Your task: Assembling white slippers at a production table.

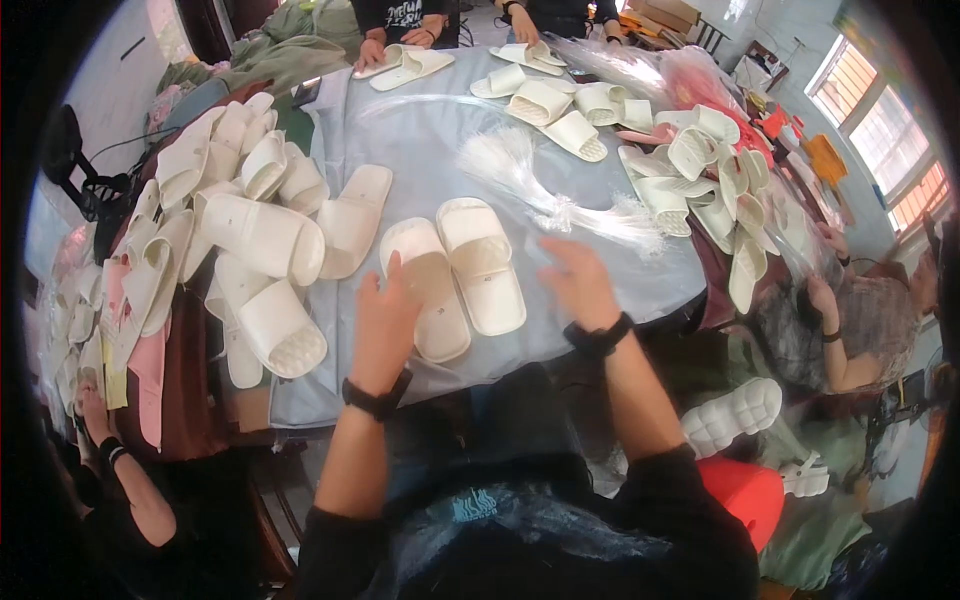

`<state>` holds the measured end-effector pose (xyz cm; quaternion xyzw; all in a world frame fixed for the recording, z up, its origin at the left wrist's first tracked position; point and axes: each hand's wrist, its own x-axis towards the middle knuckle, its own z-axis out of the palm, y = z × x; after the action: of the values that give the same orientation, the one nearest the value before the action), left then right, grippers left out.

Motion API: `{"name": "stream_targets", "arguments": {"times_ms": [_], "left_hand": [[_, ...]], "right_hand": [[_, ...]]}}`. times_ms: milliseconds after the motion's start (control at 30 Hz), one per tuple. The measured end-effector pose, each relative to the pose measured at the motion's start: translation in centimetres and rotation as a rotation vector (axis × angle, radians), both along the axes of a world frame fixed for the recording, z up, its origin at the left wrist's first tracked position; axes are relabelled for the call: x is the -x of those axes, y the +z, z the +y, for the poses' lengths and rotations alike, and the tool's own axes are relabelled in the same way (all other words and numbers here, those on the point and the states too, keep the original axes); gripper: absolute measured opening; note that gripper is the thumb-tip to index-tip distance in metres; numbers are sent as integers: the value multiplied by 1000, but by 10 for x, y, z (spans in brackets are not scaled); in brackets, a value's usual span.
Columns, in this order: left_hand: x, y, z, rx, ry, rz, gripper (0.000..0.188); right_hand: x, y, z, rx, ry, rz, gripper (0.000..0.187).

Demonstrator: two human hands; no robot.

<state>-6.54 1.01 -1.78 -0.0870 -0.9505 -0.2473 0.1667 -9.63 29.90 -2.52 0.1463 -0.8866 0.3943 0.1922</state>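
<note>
A pair of cream slide slippers lies side by side on the grey-covered table (560, 340) in front of me, the left slipper (440, 315) slightly nearer than the right slipper (493, 285). My left hand (388, 315) is at the outer edge of the left slipper, fingers stretched out, nothing visible in them; whether it touches the slipper I cannot tell. Apart from the right slipper, to its right, my right hand (580, 285) hovers open and a little blurred. Beyond the pair lies a bundle of clear plastic strands (545, 190), gathered at its middle.
Cream slippers are heaped on the left (265, 235) and on the right (700, 175). Several more slippers (545, 100) lie towards the far side. Co-workers' hands (372, 52) handle slippers across the table. A red stool (745, 495) stands at lower right.
</note>
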Motion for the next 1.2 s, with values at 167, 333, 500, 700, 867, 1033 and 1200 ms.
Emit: {"name": "stream_targets", "arguments": {"times_ms": [167,333,500,700,867,1033,1200], "left_hand": [[-27,36,16,7,-76,29,60],[-42,40,42,-133,-299,-31,48],[-50,39,41,-140,-323,-123,46],[-48,36,35,-169,-315,-117,45],[-44,34,38,-212,-354,-91,43],[-44,35,39,-223,-367,-90,41],[-41,35,38,-253,-365,-65,36]], "right_hand": [[59,30,79,-190,-341,63,21],[110,27,95,-341,-166,-96,19],[125,24,92,-578,-127,-177,12],[112,31,88,-579,-201,-74,3],[108,33,95,-604,-190,-25,3],[104,37,100,-604,-200,-10,3],[105,49,121,-349,-181,222,5]]}}
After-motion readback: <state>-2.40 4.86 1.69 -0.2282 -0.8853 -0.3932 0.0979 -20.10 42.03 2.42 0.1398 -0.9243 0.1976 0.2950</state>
